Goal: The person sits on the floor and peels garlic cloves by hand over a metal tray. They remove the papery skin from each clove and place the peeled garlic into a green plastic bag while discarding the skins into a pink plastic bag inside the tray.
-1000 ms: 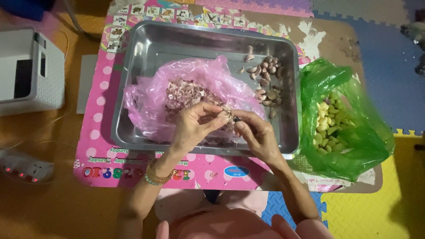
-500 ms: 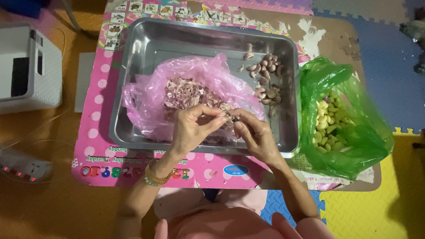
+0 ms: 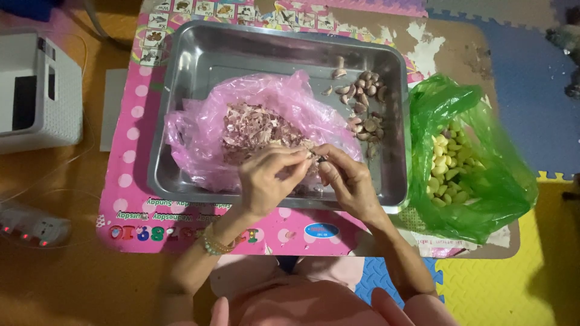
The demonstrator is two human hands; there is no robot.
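Compared with a second ago, little has changed — both hands remain over the near edge of the rectangular steel tray (image 3: 181,108). Left hand (image 3: 266,181) and right hand (image 3: 347,181) together pinch one small garlic clove (image 3: 315,157). The crumpled pink plastic bag (image 3: 199,133) holds papery skins; unpeeled cloves (image 3: 362,99) lie at the tray's right side; the green plastic bag (image 3: 483,151) holds peeled cloves.

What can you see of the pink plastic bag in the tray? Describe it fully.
The pink plastic bag is thin, see-through and crumpled, spread open inside the steel tray, filling its left and middle. A heap of papery garlic skins lies in it. Unpeeled garlic cloves sit just past its right edge. The left hand and right hand meet over its near edge, pinching something small.
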